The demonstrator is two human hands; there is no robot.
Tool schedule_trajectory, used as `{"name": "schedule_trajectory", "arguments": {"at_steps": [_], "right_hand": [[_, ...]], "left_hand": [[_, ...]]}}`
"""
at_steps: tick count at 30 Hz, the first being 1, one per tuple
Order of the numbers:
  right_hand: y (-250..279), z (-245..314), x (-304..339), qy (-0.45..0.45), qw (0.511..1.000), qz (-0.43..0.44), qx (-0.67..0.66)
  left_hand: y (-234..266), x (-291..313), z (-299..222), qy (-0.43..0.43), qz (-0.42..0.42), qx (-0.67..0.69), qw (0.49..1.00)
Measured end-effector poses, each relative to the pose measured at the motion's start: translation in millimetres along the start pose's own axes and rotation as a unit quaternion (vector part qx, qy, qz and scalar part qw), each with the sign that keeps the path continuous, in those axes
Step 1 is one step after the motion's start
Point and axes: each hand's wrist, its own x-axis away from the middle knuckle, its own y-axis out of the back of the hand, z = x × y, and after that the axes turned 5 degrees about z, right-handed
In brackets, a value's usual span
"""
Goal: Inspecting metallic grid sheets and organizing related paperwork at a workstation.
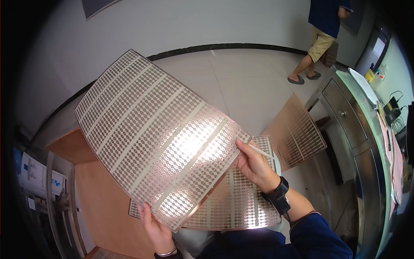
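- Pinches a large, shiny, grey-and-copper patterned sheet (pixel 142 125) with left hand (pixel 156 231) at its lower-left edge and right hand (pixel 255 165) near its right corner
- Holds it tilted over a second patterned copper-toned sheet (pixel 235 203), hiding part of that one
- Has at left a flat tan panel (pixel 99 194), partly blocked from view; at right a third copper-toned sheet (pixel 297 134) near a grey metal desk with drawers (pixel 351 125)
- Faces, well apart, a person in navy top and beige shorts (pixel 323 21)

Upper right, co-worker (pixel 324 21) in tan shorts (pixel 321 45), legs apart! Far right, grey drawer desk (pixel 366 168), pink paper (pixel 390 159) along top.
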Motion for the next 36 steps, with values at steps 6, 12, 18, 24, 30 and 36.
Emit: {"name": "schedule_trajectory", "arguments": {"at_steps": [6, 12, 18, 24, 30, 36], "right_hand": [[4, 3, 1, -0.028, 0.998, -0.015, 0.051], [3, -5, 4, -0.025, 0.994, -0.026, 0.101], [-3, -11, 4, -0.008, 0.994, -0.032, 0.102], [1, -18, 4, 0.002, 0.996, -0.033, 0.085], [-1, -18, 5, 0.009, 0.992, -0.063, 0.109], [-2, -18, 9, 0.000, 0.994, -0.068, 0.091]], "left_hand": [[6, -3, -2, -0.003, 0.011, -0.032, 0.999], [-24, 0, -11, -0.261, -0.137, -0.425, 0.856], [-56, 35, -10, -0.028, 0.260, -0.327, 0.908], [-91, 63, 79, 0.402, 0.330, -0.105, 0.848], [-120, 82, 112, 0.345, 0.289, -0.199, 0.871], [-108, 91, 130, 0.293, 0.281, -0.160, 0.900]]}}
